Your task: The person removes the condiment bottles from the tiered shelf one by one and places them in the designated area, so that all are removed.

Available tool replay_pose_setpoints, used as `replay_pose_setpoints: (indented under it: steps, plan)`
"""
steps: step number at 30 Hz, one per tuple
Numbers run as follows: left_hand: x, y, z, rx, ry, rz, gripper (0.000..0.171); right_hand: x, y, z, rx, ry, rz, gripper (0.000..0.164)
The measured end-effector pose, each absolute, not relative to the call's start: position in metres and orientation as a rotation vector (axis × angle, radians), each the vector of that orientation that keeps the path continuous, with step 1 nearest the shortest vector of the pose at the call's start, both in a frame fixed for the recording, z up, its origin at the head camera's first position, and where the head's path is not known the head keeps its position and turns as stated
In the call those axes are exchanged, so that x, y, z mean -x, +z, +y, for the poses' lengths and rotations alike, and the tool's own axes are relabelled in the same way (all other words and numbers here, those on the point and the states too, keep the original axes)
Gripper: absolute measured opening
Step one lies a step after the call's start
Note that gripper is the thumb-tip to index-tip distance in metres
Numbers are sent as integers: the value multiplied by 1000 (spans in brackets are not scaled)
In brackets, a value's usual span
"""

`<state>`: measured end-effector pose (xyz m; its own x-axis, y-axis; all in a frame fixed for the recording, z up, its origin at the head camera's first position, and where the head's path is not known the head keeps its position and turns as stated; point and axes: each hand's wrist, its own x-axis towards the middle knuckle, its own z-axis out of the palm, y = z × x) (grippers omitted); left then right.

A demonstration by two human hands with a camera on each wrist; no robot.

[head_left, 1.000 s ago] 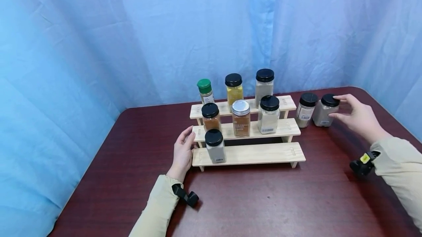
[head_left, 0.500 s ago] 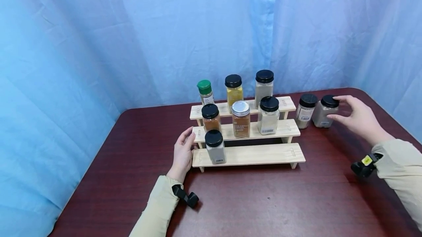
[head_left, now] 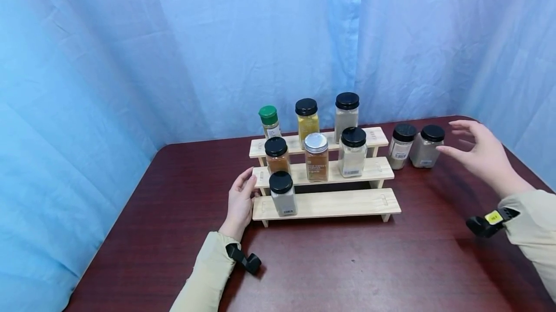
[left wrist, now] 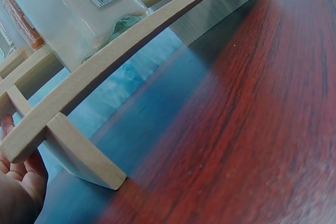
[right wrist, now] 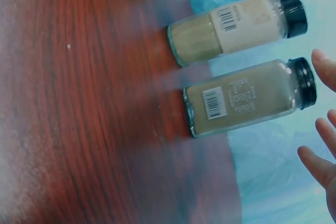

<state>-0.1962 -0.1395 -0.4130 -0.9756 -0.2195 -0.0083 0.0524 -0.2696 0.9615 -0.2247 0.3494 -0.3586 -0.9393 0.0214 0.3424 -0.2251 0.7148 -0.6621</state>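
Note:
A three-step wooden spice rack [head_left: 340,204] stands on the table, bearing several spice jars. My left hand [head_left: 241,201] holds its left end, fingers at the middle and lowest shelves; the left wrist view shows those fingers [left wrist: 18,169] partly hidden behind a rack leg. Right of the rack stand two black-lidded jars side by side: a round one with a white label [head_left: 399,149] and a square one of grey-brown powder [head_left: 426,150]. My right hand [head_left: 486,155] is just right of the square jar, thumb and fingers spread, holding nothing.
On the lowest shelf, a black-lidded jar of pale powder [head_left: 284,201] sits at the left. The middle shelf bears a silver-lidded jar [head_left: 317,162] between two others; a green-capped bottle [head_left: 270,121] is on the top shelf. Blue curtains [head_left: 260,51] hang behind the table.
My right hand has let go of the square jar's lid and drawn back to the right, its fingers opening. My left hand stays at the rack; the jars keep their places.

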Motion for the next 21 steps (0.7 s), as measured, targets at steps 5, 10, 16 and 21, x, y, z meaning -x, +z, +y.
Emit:
replay_pose_setpoints:
  steps: [5, 10, 16, 21]
  plan:
    - [196, -413, -140, -206, -2359, -1804, 40, 216, -354, 346, -161, 1132, -2539, 64]
    - [196, -413, -140, -211, -2349, -1815, 40, 205, -349, 338, -169, 1178, -2508, 57]
    - [197, -414, -140, -224, -2350, -1828, 41, 191, -343, 324, -216, 1243, -2459, 55]
    - [197, -413, -140, -223, -2347, -1836, 41, 182, -339, 311, -293, 1292, -2376, 57]
